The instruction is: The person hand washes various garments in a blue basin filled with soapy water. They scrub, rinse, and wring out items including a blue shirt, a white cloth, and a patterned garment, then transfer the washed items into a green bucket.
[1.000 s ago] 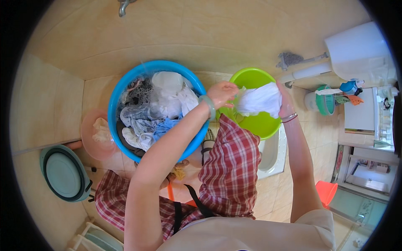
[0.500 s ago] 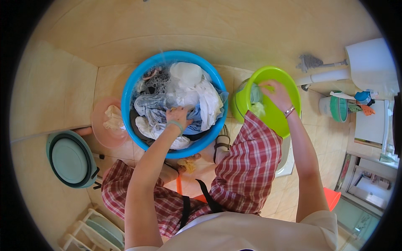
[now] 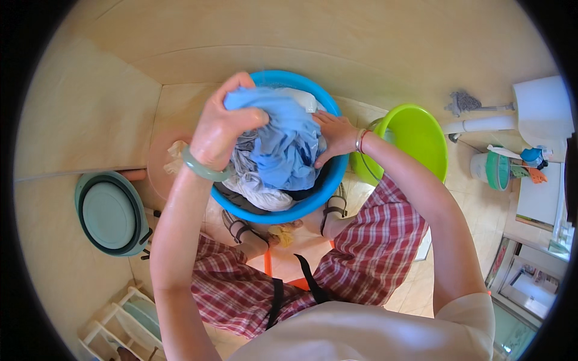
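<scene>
My left hand (image 3: pixel 224 123) is closed on a light-blue garment (image 3: pixel 286 150) and holds it up above a round blue tub (image 3: pixel 283 215). The cloth hangs in folds from the hand into the tub, its upper part blurred. With fingers spread, my right hand (image 3: pixel 337 137) lies against the right side of the pile, its fingertips touching the cloth. Below the blue garment show white cloth (image 3: pixel 268 197) and darker pieces. Much of the tub's inside is hidden behind the raised garment and my left hand.
A lime-green bucket (image 3: pixel 421 141) stands right of the tub. To the left are a pink basin (image 3: pixel 158 174) with pale cloth and grey-green basins (image 3: pixel 108 215) by the wall. A grey mop head (image 3: pixel 463 103) and a white pipe (image 3: pixel 481 124) are at the far right.
My left hand has risen from the pile, lifting the blue garment. My right hand has left the green bucket and come over to the tub's right side.
</scene>
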Available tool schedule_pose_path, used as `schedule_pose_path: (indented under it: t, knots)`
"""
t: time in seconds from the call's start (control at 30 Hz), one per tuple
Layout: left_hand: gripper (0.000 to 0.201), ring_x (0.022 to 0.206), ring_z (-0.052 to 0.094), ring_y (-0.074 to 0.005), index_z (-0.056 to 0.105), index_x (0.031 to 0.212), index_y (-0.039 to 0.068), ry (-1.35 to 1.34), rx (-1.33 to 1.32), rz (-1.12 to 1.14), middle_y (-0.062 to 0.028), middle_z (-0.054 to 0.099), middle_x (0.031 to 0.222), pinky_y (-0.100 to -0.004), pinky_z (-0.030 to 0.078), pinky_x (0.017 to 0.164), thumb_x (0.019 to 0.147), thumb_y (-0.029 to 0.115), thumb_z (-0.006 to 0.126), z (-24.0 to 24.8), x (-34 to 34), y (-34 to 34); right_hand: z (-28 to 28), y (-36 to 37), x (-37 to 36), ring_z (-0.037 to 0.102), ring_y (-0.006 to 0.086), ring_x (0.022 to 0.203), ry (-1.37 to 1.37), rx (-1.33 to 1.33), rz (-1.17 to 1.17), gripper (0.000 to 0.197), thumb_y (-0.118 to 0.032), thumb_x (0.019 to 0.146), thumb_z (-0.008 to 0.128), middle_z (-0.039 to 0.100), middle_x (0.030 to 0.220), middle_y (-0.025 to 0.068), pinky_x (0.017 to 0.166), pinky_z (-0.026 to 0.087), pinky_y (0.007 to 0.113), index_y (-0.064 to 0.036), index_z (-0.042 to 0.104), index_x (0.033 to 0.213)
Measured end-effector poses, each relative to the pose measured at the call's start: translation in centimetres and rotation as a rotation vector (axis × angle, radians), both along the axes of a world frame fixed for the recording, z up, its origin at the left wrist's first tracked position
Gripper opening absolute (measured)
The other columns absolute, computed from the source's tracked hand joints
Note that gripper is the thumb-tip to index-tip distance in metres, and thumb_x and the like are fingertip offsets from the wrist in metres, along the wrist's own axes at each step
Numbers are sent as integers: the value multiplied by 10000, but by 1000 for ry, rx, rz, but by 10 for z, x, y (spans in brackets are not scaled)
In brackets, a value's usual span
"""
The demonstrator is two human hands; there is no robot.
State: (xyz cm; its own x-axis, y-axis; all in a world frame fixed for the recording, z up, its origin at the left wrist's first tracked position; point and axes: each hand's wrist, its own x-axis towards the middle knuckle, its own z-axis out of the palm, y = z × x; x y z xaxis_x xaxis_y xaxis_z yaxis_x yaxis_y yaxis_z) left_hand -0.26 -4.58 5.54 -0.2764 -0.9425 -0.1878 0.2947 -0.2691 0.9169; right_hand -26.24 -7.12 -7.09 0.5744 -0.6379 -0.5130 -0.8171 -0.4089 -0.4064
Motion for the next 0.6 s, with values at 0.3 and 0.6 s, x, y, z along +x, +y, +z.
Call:
schedule_pose_path:
  t: [0.3, 0.6]
  knots:
    - [213, 727, 527, -118, 509, 915, 68, 188, -161, 136, -13, 550, 772, -254, 400, 652, 726, 58, 606, 45, 27, -7, 15, -4, 53, 208, 322, 1404, -209, -566, -15, 894, -409, 656, 794, 275, 1506, 120, 1088, 201, 560, -199, 371, 1416]
    - [377, 924, 565, -148, 506, 1101, 12, -177, -47, 486, -78, 588, 979, -316, 460, 832, 746, -10, 631, -124, 104, -45, -78, -43, 80, 606, 318, 963, -1200, 197, -1149, 458, -120, 758, 665, 608, 1119, 134, 874, 480, 394, -100, 569, 1206]
